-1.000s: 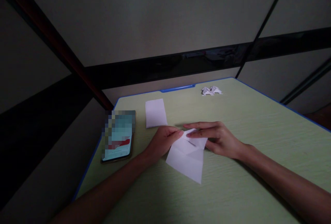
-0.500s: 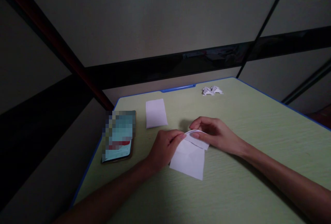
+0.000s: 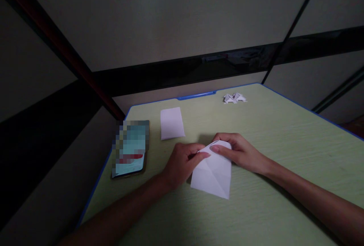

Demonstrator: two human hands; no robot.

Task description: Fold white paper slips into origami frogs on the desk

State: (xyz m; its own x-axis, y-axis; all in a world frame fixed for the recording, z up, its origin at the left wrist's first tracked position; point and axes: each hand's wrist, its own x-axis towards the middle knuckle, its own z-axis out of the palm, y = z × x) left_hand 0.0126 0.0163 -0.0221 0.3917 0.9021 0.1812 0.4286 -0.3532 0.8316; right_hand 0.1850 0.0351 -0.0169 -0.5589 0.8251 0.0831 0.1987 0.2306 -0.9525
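A creased sheet of white paper [image 3: 214,176] is held between both hands, tilted a little above the table. Diagonal and straight fold lines cross its face. My left hand [image 3: 182,164] pinches its upper left edge, thumb on top and fingers behind. My right hand [image 3: 239,149] grips the upper right part, its thumb pressed flat on the paper near the top edge and the other fingers behind, mostly hidden.
A stack of white paper [image 3: 172,123] lies beyond my left hand. At the left edge of the pale green table [image 3: 270,208] rests a phone [image 3: 131,149], its screen lit and partly blurred. Two folded paper figures [image 3: 234,97] sit at the far edge, near a blue ledge [image 3: 196,95].
The flap that lay across the paper's upper part no longer shows in front; the face now looks flat. My right thumb and fingers have closed in on the top edge.
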